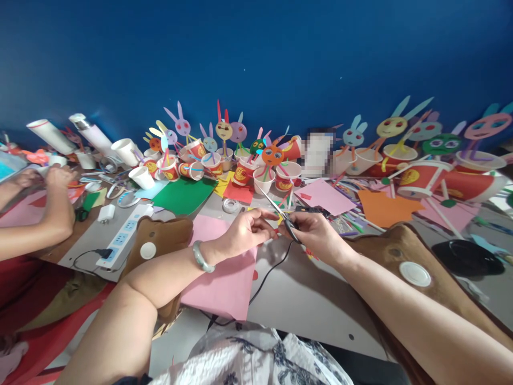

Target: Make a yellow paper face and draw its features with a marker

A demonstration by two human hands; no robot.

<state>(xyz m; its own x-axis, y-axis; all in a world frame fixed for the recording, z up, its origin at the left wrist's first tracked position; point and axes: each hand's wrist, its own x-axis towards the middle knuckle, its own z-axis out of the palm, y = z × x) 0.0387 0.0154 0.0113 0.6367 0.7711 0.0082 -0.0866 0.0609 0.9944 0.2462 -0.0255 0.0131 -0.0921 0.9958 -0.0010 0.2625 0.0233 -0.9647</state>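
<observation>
My right hand (316,235) is closed around a pair of scissors (277,207), whose blades point up and to the left. Close beside it, my left hand (250,230) pinches a small red piece (276,230), apparently paper, mostly hidden by the fingers. The two hands nearly meet above the grey table. Beneath my left forearm lies a pink paper sheet (222,289). A roll of clear tape (231,205) lies just beyond my left hand.
Paper cups (264,182) with paper rabbit figures (272,155) line the back. Green (184,195) and orange sheets (385,208) lie before them. A power strip (125,235), brown cushions (160,235) and a black mouse (467,258) flank me. At left, another person's hands (60,176) work.
</observation>
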